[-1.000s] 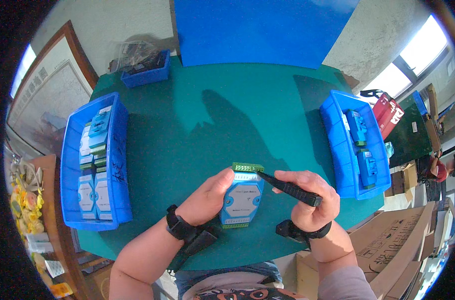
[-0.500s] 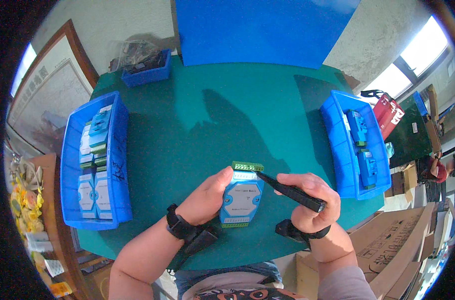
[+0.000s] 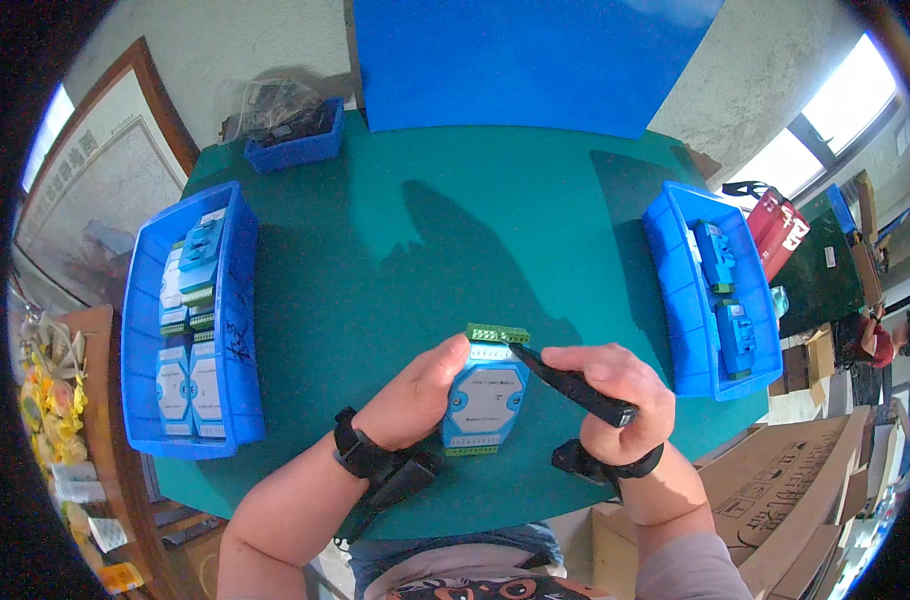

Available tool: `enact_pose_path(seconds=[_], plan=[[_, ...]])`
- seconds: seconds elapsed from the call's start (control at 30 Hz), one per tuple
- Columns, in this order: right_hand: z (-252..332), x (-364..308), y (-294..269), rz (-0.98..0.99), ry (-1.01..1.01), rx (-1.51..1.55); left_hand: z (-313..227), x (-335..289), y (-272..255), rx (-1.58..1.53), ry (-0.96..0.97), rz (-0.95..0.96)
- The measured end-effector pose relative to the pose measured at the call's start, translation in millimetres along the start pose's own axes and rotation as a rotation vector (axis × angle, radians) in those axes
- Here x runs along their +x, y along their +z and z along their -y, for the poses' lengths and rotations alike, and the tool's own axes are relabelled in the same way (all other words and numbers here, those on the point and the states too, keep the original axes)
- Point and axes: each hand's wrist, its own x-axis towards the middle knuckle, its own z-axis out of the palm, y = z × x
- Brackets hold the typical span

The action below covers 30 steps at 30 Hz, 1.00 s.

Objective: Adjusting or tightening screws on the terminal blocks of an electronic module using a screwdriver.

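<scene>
Honestly, the risk I see sits at the top end of the light-blue terminal module, which lies on the green table close to its near edge. My left hand wraps its left side, thumb pressed along the upper casing and the other fingers curled beneath or beside it; I cannot tell exactly how they sit. My right hand is closed in a fist around a black pry tool, whose tip points at the joint under the green terminal block, which looks partly lifted from the module.

If the tip slips off that joint, it would run straight toward my left thumb, just beside it. Too much leverage could flick the green block across the table or crack its seat. The module could also pivot, since only one hand steadies it.

Room is fair ahead: the middle of the table is bare up to the blue board standing at the back. The left blue bin, filled with similar modules, and the right blue bin, holding a few, stand well apart from my hands. Behind, the table edge is near my wrists, so pulling back gives little margin. A small blue tray sits far back left.
</scene>
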Motion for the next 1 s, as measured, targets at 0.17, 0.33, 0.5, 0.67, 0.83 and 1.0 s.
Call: enact_pose_path(seconds=[0.17,0.33,0.5,0.67,0.83,1.0], plan=[[2.3,0.4,-1.4,0.027,0.008,-0.015,-5.0,-2.1,4.2,-0.021,-0.019,0.008],[0.6,-2.3,0.6,-0.020,0.071,0.056,-1.6,-1.4,0.8,0.010,0.009,0.032],[-0.5,-3.1,1.6,-0.037,0.072,0.071,-3.8,-1.8,2.5,0.011,-0.008,0.019],[1.6,-0.6,-0.1,-0.014,0.073,0.031,4.1,1.4,-3.4,0.078,0.042,0.003],[0.4,0.1,0.9,-0.020,0.064,0.042,7.0,2.4,-7.9,0.135,0.030,-0.009],[1.4,0.6,1.0,-0.017,0.068,0.039,9.4,3.0,-9.1,0.125,0.033,-0.014]])
